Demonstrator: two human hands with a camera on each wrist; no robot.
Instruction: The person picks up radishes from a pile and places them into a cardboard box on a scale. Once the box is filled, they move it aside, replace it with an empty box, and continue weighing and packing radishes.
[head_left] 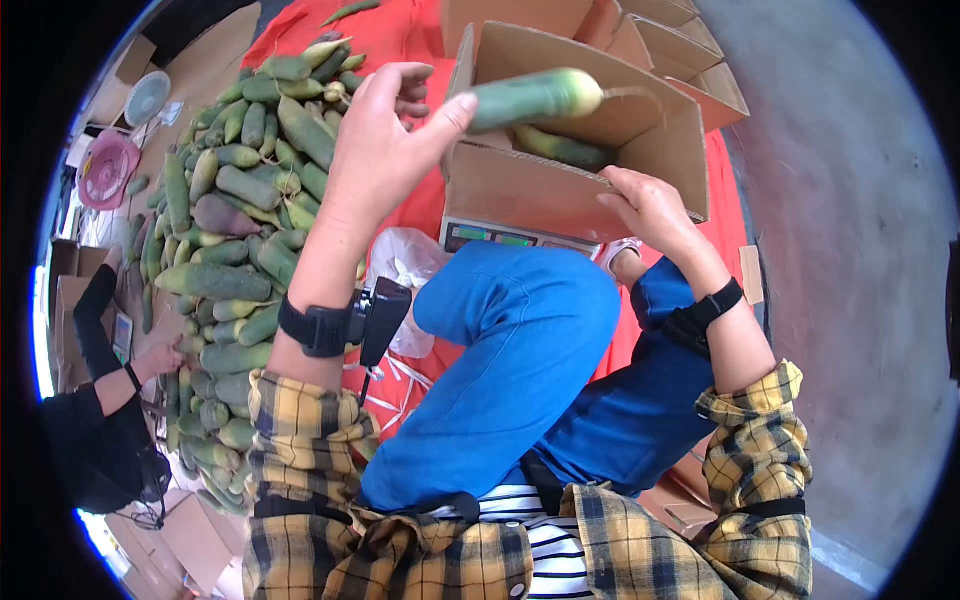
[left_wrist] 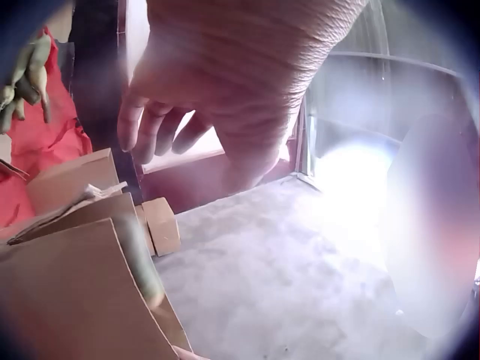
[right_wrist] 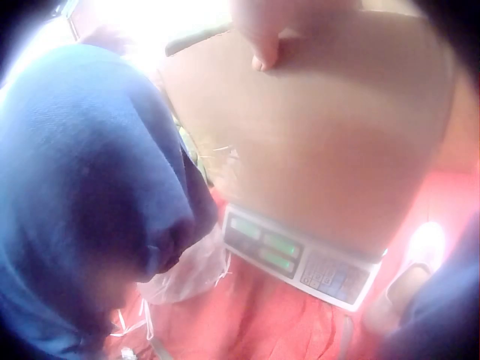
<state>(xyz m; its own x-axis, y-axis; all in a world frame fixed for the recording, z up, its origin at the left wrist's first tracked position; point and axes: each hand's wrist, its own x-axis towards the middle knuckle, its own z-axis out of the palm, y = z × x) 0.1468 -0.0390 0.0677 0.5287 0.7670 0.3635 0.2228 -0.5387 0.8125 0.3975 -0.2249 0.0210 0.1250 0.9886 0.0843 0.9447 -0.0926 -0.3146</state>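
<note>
A green radish (head_left: 530,98) with a pale tip and thin root tail lies over the cardboard box (head_left: 560,195), blurred in the left wrist view. Just left of it is my left hand (head_left: 385,125), its fingers loosely bent and holding nothing; the thumb tip overlaps the radish's end in the head view. Another green radish (head_left: 565,150) is inside the box. My right hand (head_left: 650,205) pinches the box's near rim, thumb outside. Under the box stands a digital scale (right_wrist: 300,262) with lit green displays.
A large heap of green radishes (head_left: 230,280) covers the left side. More open cardboard boxes (head_left: 690,60) stand behind on the red sheet (head_left: 410,210). A plastic bag (head_left: 405,265) lies by my knee. Another person's hand (head_left: 160,358) reaches the heap from the left.
</note>
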